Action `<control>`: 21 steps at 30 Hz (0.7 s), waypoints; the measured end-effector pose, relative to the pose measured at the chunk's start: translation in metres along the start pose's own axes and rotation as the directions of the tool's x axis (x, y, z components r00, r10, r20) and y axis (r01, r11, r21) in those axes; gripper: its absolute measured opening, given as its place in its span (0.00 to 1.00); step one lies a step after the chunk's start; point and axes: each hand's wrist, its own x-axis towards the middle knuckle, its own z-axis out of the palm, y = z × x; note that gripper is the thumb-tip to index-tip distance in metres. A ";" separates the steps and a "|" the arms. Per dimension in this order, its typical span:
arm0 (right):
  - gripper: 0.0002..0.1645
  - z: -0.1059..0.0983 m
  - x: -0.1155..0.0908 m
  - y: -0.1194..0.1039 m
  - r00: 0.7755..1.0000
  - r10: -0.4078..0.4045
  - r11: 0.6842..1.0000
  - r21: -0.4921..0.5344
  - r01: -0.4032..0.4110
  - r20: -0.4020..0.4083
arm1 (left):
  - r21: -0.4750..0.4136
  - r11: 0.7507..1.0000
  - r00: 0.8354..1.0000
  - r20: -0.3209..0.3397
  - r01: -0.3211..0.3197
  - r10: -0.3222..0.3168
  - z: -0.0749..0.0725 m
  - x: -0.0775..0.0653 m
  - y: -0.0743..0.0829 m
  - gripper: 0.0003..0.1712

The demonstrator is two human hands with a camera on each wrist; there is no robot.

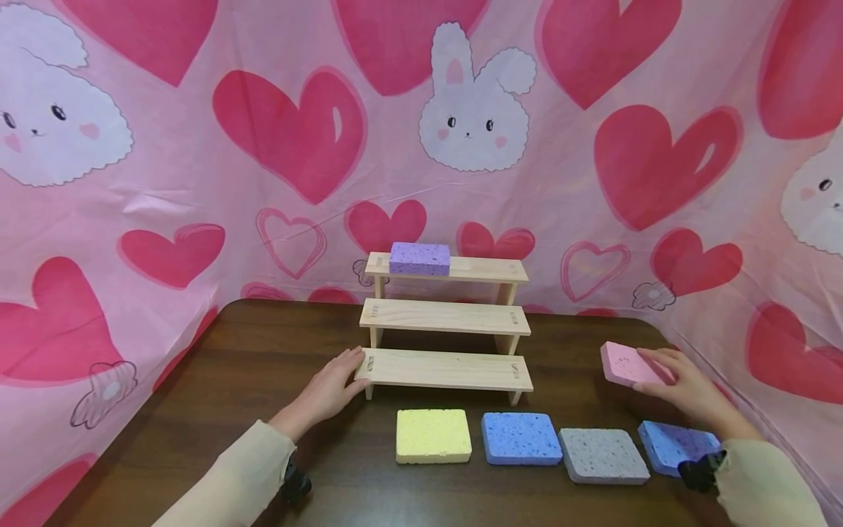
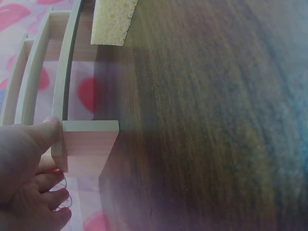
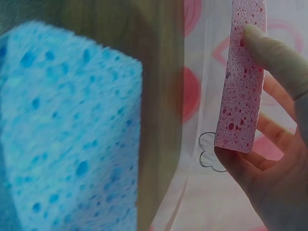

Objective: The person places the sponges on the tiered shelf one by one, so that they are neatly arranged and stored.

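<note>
A pink heart-and-rabbit cloth (image 1: 388, 132) hangs beyond both hands, and the dark wood-grain surface (image 1: 276, 351) spreads below them. The three-tier wooden shelf rack (image 1: 444, 316) stands directly right of the left hand (image 1: 326, 391), whose thumb and fingers pinch the left end of its lowest board. The right hand (image 1: 685, 388) is narrowed on a pink sponge (image 1: 626, 364), thumb and fingers gripping it off to the right of the rack. On the near side of the right hand lies a dark blue sponge (image 1: 672, 446); a grey one (image 1: 604, 455), a lighter blue one (image 1: 522, 439) and a yellow one (image 1: 433, 437) run leftward from it. A purple sponge (image 1: 419, 260) sits on the top board, beyond the left hand.

The step looks like handling the pink sponge while the left hand steadies the rack. Moving it calls for a light, even pinch and the rack kept still.
</note>
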 end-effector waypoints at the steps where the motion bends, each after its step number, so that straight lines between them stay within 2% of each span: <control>1: 0.47 0.000 0.000 -0.002 1.000 -0.003 1.000 0.004 0.003 -0.005 | 0.000 1.000 1.000 0.001 0.000 0.000 0.000 0.000 0.000 0.32; 4: 0.46 -0.001 0.002 -0.007 1.000 -0.024 1.000 0.012 0.024 -0.020 | -0.001 1.000 1.000 0.000 -0.003 0.003 0.000 0.000 0.000 0.32; 11: 0.47 -0.005 0.007 -0.018 0.999 -0.017 1.000 0.013 0.017 -0.032 | 0.001 1.000 1.000 0.002 0.002 -0.002 0.001 0.000 0.000 0.32; 21: 0.46 -0.008 0.017 -0.032 0.994 -0.066 0.998 -0.016 0.065 -0.081 | -0.004 1.000 1.000 0.005 0.008 -0.008 0.001 0.000 -0.001 0.32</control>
